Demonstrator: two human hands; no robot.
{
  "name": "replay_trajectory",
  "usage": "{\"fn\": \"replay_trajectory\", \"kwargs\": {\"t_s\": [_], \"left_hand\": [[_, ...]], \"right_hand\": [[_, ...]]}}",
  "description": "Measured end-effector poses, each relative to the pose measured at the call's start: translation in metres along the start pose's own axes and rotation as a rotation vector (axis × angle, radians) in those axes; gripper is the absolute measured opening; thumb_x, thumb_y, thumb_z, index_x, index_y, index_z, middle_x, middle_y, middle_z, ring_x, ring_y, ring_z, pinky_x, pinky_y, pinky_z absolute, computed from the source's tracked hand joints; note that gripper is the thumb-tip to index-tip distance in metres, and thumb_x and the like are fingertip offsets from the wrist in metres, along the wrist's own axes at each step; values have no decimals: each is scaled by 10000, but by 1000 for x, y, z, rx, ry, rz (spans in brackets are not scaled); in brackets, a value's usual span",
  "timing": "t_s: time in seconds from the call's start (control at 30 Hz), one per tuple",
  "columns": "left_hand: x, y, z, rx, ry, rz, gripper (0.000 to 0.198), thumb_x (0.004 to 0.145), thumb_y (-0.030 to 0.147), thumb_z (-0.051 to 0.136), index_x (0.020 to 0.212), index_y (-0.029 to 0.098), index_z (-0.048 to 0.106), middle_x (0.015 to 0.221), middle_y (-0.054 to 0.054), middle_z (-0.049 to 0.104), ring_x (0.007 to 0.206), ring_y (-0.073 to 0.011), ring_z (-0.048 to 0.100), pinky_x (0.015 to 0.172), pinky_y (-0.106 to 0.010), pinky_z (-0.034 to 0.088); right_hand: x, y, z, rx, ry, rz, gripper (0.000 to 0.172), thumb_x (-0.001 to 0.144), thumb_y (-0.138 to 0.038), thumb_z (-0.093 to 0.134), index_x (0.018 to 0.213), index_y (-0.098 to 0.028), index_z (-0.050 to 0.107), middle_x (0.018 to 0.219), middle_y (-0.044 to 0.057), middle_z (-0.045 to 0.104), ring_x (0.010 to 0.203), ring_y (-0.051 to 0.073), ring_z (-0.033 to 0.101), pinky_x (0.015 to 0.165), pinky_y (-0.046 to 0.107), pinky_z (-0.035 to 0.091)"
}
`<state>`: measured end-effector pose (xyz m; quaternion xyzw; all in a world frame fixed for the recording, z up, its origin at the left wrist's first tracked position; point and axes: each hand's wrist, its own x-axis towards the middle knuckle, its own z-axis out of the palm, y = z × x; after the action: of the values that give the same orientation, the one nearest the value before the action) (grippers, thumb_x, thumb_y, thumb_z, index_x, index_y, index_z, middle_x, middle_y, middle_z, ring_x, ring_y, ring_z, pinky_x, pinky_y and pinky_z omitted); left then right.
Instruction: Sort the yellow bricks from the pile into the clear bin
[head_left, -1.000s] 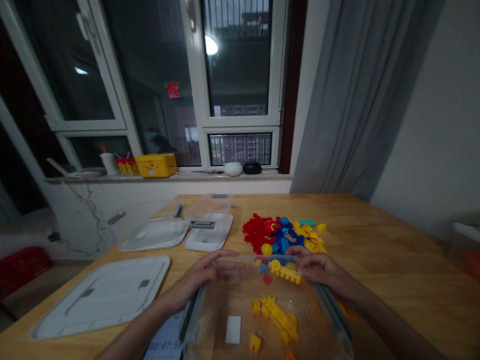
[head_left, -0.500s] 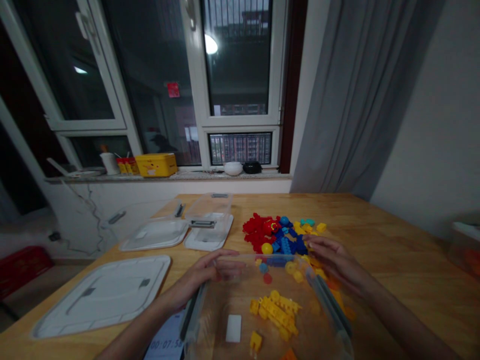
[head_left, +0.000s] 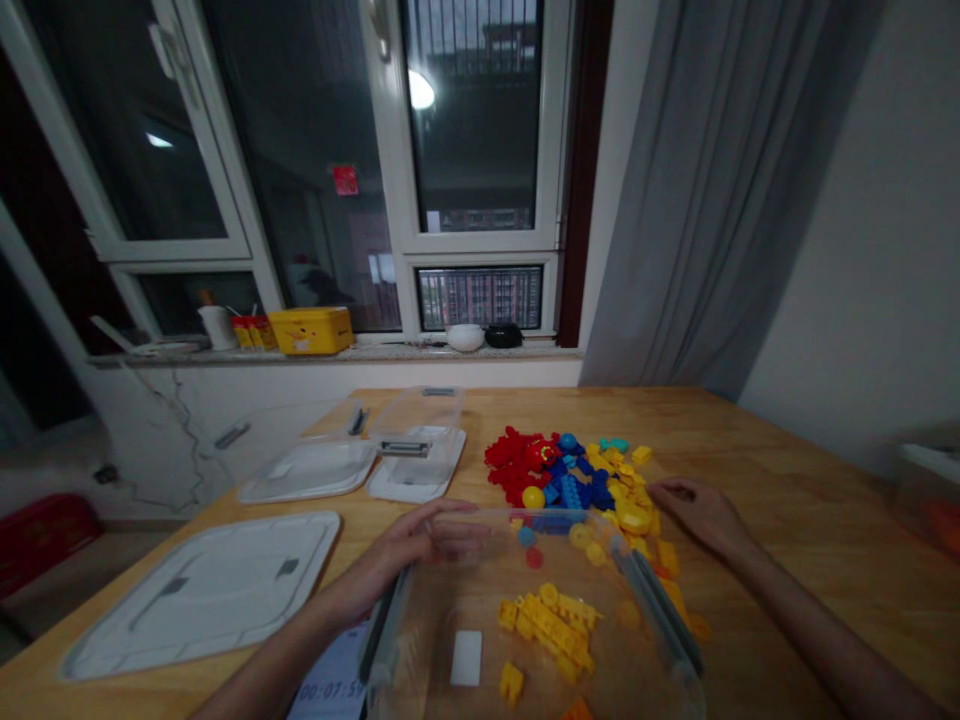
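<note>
- A wooden table (head_left: pixel 787 480) is standing under a dark window, with a grey curtain (head_left: pixel 712 200) hanging at 1 o'clock and a yellow box (head_left: pixel 311 330) sitting on the sill at 11 o'clock.
- The clear bin (head_left: pixel 480 590) is sitting at 6 o'clock, right in front of the person, with its mouth facing up and its long axis running 6 to 12 o'clock, towards the window.
- Yellow bricks (head_left: pixel 551 625) are lying loose on the bin's floor.
- The left hand (head_left: pixel 420 545) is gripping the bin's far rim at its 11 o'clock corner, fingers wrapped over the edge.
- The right hand (head_left: pixel 701 510) is lying on the wood at the bin's 2 o'clock, fingers loosely bent, gripping nothing visible, its fingertips just beside the pile's yellow edge.
- A brick pile (head_left: pixel 570 475) of red, blue and yellow is crowding the bin's far wall at 12 o'clock, touching it.
- A large lid (head_left: pixel 202 590) is resting at 9 o'clock, and a smaller lid (head_left: pixel 311 468) and a small clear box (head_left: pixel 416 440) are sitting at 10 to 11 o'clock, well apart from the hands.
</note>
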<state>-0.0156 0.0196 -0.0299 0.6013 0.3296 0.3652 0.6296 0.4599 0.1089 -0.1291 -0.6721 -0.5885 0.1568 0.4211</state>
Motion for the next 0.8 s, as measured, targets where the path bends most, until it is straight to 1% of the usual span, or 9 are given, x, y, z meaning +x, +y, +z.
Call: {"fn": "replay_trajectory", "kwargs": {"t_s": [0.1, 0.2, 0.27, 0.37, 0.47, 0.6, 0.8], "left_hand": [[0, 0, 0, -10, -7, 7, 550, 745, 84, 570, 1269, 229, 654, 1269, -73, 758, 1259, -327, 639, 1142, -522, 385], [0, -1, -1, -5, -10, 1, 550, 759, 100, 569, 1294, 215, 629, 1279, -89, 751, 1263, -327, 636, 1151, -537, 369], [0, -2, -1, 13, -8, -6, 563, 755, 92, 569, 1303, 211, 617, 1290, -91, 746, 1267, -323, 634, 1158, -534, 360], [0, -2, -2, 21, -6, 3, 550, 762, 88, 563, 1295, 213, 621, 1289, -88, 746, 1263, -314, 637, 1145, -516, 381], [0, -2, -2, 4, -10, 12, 525, 782, 87, 551, 1286, 215, 628, 1291, -88, 745, 1267, -311, 635, 1141, -509, 388], [1, -2, -2, -23, -38, 2, 539, 788, 96, 546, 1311, 209, 613, 1307, -103, 734, 1270, -325, 632, 1157, -534, 359], [2, -3, -4, 34, -6, 9, 557, 761, 86, 558, 1296, 225, 632, 1303, -74, 740, 1273, -327, 628, 1153, -535, 368]], "right_hand": [[1, 5, 1, 18, -56, 41, 345, 721, -537, 671, 804, -226, 794, 922, 88, 804, 901, 306, 726, 838, 403, 544], [0, 1, 1, 29, -97, 46, 334, 713, -527, 679, 798, -225, 795, 902, 88, 803, 892, 306, 726, 822, 398, 545], [0, -1, 1, 36, -109, 46, 322, 707, -517, 681, 781, -224, 791, 872, 86, 801, 868, 304, 727, 808, 397, 547], [0, -1, 2, 45, -112, 35, 291, 706, -497, 676, 753, -231, 785, 849, 81, 801, 852, 298, 728, 804, 391, 546], [1, 2, 2, 31, -135, 23, 317, 719, -514, 658, 776, -231, 791, 885, 80, 804, 882, 300, 728, 821, 390, 539], [0, 3, 2, -12, -168, 2, 372, 744, -549, 625, 796, -222, 795, 916, 85, 805, 905, 303, 722, 831, 387, 526], [-3, -4, -1, -28, -196, -1, 406, 735, -576, 609, 762, -210, 783, 887, 90, 804, 880, 308, 714, 790, 376, 513]]}}
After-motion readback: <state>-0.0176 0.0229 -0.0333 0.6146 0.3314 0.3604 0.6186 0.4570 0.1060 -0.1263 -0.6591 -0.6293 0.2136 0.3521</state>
